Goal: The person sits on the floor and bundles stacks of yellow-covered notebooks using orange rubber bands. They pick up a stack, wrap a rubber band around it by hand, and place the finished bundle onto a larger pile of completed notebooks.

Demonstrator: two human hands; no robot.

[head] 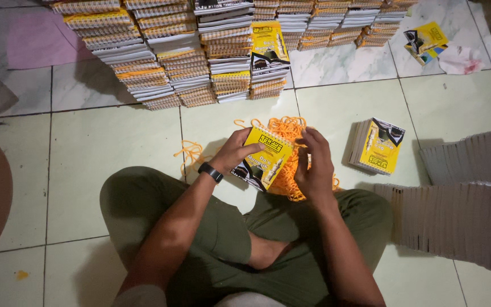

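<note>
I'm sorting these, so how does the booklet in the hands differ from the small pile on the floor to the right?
The held booklet is single, tilted, gripped by the left hand; the floor pile holds several, lying flat and untouched. The right hand is beside the held booklet. Both have yellow-and-black covers.

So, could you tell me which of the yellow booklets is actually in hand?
The yellow booklet held tilted by the left hand over the orange cords; the others lie stacked on the floor.

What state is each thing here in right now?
Booklet: closed, held tilted by left hand.
Right hand: open, beside the booklet.
Orange cords: loose tangled heap on floor.
Small booklet stack: closed, on floor.
Back stacks: piled, leaning.
</note>
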